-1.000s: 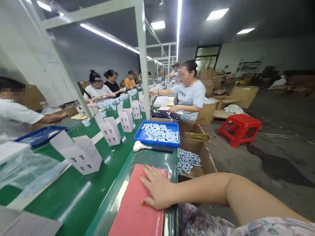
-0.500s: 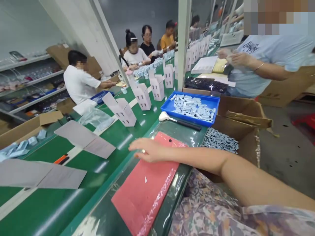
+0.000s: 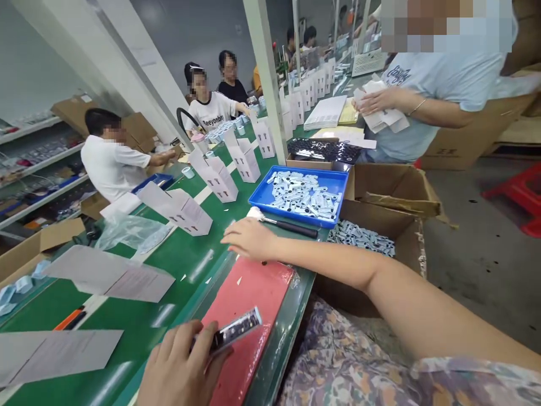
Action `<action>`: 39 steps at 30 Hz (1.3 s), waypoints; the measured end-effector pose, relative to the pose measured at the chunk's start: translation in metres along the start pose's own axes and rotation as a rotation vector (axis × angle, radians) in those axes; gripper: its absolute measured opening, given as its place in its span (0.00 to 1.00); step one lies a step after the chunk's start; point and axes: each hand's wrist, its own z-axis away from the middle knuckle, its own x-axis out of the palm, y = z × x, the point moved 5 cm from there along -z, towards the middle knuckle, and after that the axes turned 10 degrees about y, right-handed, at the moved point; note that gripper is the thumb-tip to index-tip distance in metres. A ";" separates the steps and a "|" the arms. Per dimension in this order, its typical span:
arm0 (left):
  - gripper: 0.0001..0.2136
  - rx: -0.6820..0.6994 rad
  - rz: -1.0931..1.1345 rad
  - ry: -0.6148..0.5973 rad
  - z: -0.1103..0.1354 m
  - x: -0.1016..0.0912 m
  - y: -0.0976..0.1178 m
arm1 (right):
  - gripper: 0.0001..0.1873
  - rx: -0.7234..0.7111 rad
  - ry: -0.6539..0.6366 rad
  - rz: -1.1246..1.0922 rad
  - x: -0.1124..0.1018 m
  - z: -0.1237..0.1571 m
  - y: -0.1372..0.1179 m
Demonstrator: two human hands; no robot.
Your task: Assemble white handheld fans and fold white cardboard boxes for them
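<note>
My left hand (image 3: 181, 363) is closed on a small circuit-board piece (image 3: 236, 330), a slim dark board in a pale blue housing. It holds the piece low over a red pad (image 3: 249, 296) on the bench. My right hand (image 3: 249, 239) hovers or rests by the pad's far end, its fingers stretched out and nothing visible in them. Just beyond that hand lies a mallet (image 3: 291, 227) with a black handle and a pale head, partly hidden by the fingers. A blue tray (image 3: 253, 198) behind the mallet holds many pale blue parts (image 3: 304, 194).
On the left runs a green conveyor belt (image 3: 156, 318) carrying white cartons with open flaps (image 3: 186, 211). A cardboard box (image 3: 408, 254) of similar parts stands below the tray. Co-workers sit across the belt; another person (image 3: 431, 107) stands at right holding white cartons. A metal post (image 3: 268, 73) rises behind the tray.
My left hand has come into view at the bottom with the circuit-board piece. My right hand has shifted toward the mallet. The view has turned somewhat right, and cartons appear in different places.
</note>
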 end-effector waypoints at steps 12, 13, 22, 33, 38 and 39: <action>0.13 -0.139 0.353 -0.141 0.011 0.060 0.002 | 0.13 0.590 -0.133 0.236 -0.092 0.119 0.183; 0.13 -0.154 0.367 -0.135 0.010 0.058 0.003 | 0.13 0.597 -0.144 0.242 -0.091 0.120 0.184; 0.12 -0.353 0.471 -0.239 -0.003 0.045 0.015 | 0.10 0.624 0.059 0.019 -0.091 0.109 0.113; 0.13 -0.608 0.730 -0.070 -0.002 0.032 0.020 | 0.08 0.203 -0.076 -0.799 -0.008 0.081 -0.087; 0.10 -0.491 0.599 0.028 0.005 0.032 0.020 | 0.06 0.100 -0.195 -0.582 -0.010 0.080 -0.101; 0.10 -0.458 0.588 0.058 0.009 0.043 0.016 | 0.05 0.088 -0.243 -0.567 -0.004 0.080 -0.101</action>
